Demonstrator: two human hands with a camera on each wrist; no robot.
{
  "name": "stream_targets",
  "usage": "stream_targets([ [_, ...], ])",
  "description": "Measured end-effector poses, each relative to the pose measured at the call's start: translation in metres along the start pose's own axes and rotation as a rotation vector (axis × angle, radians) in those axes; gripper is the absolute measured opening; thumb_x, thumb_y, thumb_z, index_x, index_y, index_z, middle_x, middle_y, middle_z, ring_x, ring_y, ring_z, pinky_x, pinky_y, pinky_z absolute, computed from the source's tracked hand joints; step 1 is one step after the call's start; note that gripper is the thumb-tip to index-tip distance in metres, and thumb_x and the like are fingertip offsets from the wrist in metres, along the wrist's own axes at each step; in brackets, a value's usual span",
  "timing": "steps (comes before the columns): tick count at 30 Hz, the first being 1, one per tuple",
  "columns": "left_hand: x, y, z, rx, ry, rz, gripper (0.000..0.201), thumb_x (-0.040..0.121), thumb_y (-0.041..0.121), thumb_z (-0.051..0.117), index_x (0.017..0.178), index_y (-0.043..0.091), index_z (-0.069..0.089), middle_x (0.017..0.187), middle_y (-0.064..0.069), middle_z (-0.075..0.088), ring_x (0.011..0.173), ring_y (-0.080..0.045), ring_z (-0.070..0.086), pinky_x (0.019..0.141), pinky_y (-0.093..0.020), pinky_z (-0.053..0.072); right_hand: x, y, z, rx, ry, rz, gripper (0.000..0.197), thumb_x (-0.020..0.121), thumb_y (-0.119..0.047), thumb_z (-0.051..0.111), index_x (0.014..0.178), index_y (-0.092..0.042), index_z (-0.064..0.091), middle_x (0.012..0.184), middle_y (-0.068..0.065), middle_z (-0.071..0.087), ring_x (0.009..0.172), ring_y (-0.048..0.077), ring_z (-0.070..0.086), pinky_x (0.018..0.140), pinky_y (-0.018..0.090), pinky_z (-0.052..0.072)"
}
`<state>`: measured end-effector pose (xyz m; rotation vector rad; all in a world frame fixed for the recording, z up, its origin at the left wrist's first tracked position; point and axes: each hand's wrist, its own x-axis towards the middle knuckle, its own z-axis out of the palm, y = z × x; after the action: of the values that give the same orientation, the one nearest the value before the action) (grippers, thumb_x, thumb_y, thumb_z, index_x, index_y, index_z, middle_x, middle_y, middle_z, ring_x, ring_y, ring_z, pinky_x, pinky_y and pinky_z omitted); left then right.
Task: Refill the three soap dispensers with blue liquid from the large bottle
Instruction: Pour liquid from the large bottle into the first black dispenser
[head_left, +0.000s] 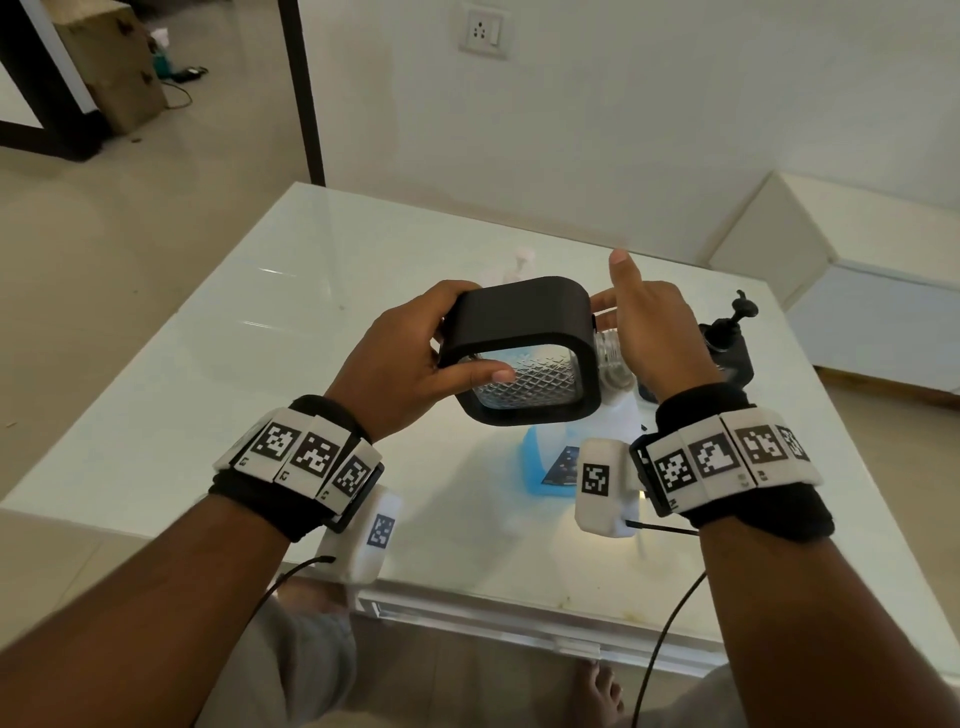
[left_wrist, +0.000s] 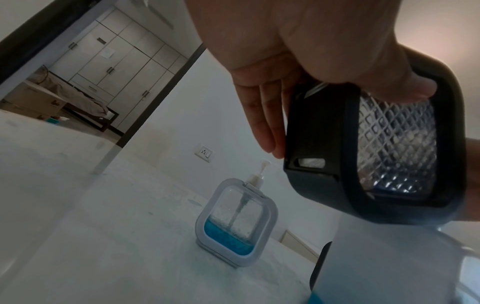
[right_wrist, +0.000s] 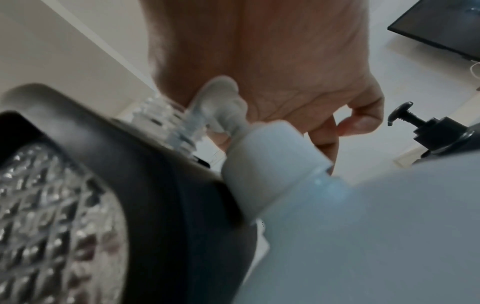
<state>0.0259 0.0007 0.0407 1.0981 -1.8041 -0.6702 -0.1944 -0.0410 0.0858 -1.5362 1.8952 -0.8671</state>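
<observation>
My left hand (head_left: 415, 353) grips a black-framed soap dispenser (head_left: 524, 353) with a clear diamond-cut body, tipped on its side in the air; thumb on the clear face (left_wrist: 397, 144), fingers on the far side. Its bare threaded neck (head_left: 610, 348) points right, with no pump on it. My right hand (head_left: 644, 332) hovers by that neck, thumb up, fingers loosely bent, holding nothing I can see. Below stands the large bottle (head_left: 550, 457) with blue liquid, its white cap (right_wrist: 272, 164) close under the neck. A white-framed dispenser (left_wrist: 233, 222) holds a little blue liquid. Another black dispenser (head_left: 727, 343) stands at the right.
The white glossy table (head_left: 260, 338) carries everything; its near edge is right in front of me. A wall with a socket (head_left: 480, 31) rises behind the far edge. A low white cabinet (head_left: 857, 270) stands to the right, and open floor lies to the left.
</observation>
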Motion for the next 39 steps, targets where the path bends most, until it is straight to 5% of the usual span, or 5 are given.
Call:
stream_targets([
  [24, -0.0013, 0.0016, 0.0001, 0.008, 0.016, 0.002, 0.059, 0.07, 0.058, 0.068, 0.118, 0.028, 0.049, 0.104, 0.013, 0.063, 0.094, -0.017, 0.062, 0.071, -0.034, 0.056, -0.0021, 0.0034, 0.0052, 0.001, -0.015, -0.016, 0.062, 0.087, -0.066, 0.02, 0.07, -0.028, 0.066, 0.08, -0.01, 0.067, 0.096, 0.025, 0.063, 0.102, 0.055, 0.038],
  [33, 0.0003, 0.0004, 0.0003, 0.014, 0.021, 0.032, 0.058, 0.07, 0.057, 0.068, 0.117, 0.029, 0.049, 0.103, 0.019, 0.06, 0.092, -0.011, 0.062, 0.068, -0.024, 0.056, 0.0026, -0.0004, 0.0031, 0.115, 0.02, -0.019, 0.058, 0.083, -0.062, 0.029, 0.07, -0.024, 0.071, 0.073, -0.008, 0.073, 0.09, 0.018, 0.067, 0.099, 0.055, 0.041],
  [39, -0.0002, -0.0012, 0.0018, 0.003, 0.028, 0.034, 0.057, 0.07, 0.056, 0.067, 0.116, 0.028, 0.048, 0.101, 0.023, 0.059, 0.091, -0.008, 0.06, 0.067, -0.016, 0.053, 0.0016, 0.0034, 0.0043, 0.06, 0.016, -0.022, 0.057, 0.092, -0.056, 0.026, 0.07, -0.025, 0.068, 0.077, -0.01, 0.069, 0.092, 0.02, 0.065, 0.101, 0.054, 0.039],
])
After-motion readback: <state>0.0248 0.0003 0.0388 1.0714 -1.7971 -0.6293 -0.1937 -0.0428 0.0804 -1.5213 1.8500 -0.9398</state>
